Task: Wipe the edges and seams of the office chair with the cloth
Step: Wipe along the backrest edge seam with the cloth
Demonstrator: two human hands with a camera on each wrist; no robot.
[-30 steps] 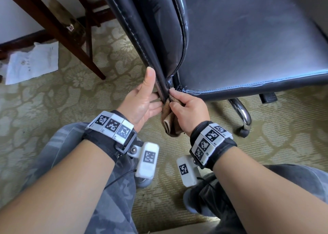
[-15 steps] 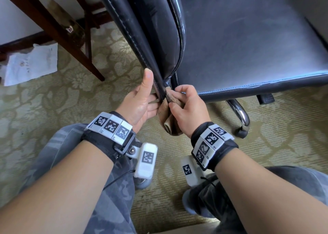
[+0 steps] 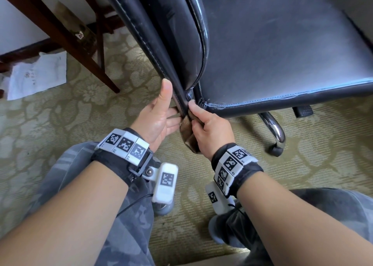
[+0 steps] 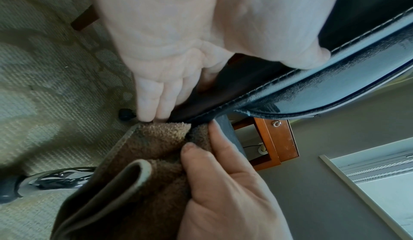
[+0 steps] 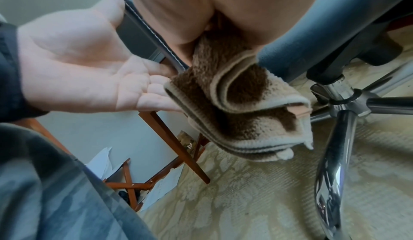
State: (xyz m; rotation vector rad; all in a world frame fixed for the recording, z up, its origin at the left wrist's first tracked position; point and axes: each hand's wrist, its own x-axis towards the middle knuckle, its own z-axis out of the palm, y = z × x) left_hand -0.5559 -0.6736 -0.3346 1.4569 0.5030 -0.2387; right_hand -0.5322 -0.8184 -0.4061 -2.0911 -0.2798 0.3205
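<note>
Head view shows the black office chair [image 3: 272,49] filling the frame from 11 to 3 o'clock, its backrest edge running down toward the centre, where it meets the rear corner of the seat. At that junction the right hand [image 3: 210,130] pinches a folded brown cloth [image 3: 186,136], thumb and fingers curled round it, the forefinger pushing the fabric into the seam between backrest and seat. Most of the cloth hangs below the hand, bunched in loose folds with a pale hemmed border.

Just beside it, at 9 o'clock from the cloth, the left hand [image 3: 159,118] steadies the stitched backrest edge: the thumb lies straight up along the outer face, and the straight fingers reach behind the panel, their tips close to the cloth. It wraps round nothing; it braces the edge with an open palm. Left wrist view confirms this, with the fingertips [image 4: 152,109] touching the lower end of the backrest right above the cloth's top fold.

A chrome base leg [image 3: 272,128] with a caster sits at 3 o'clock on the patterned carpet [image 3: 60,124]. Wooden furniture legs [image 3: 60,33] and a sheet of paper [image 3: 38,76] lie at 10 o'clock. Both wrists wear bands with black-and-white markers.
</note>
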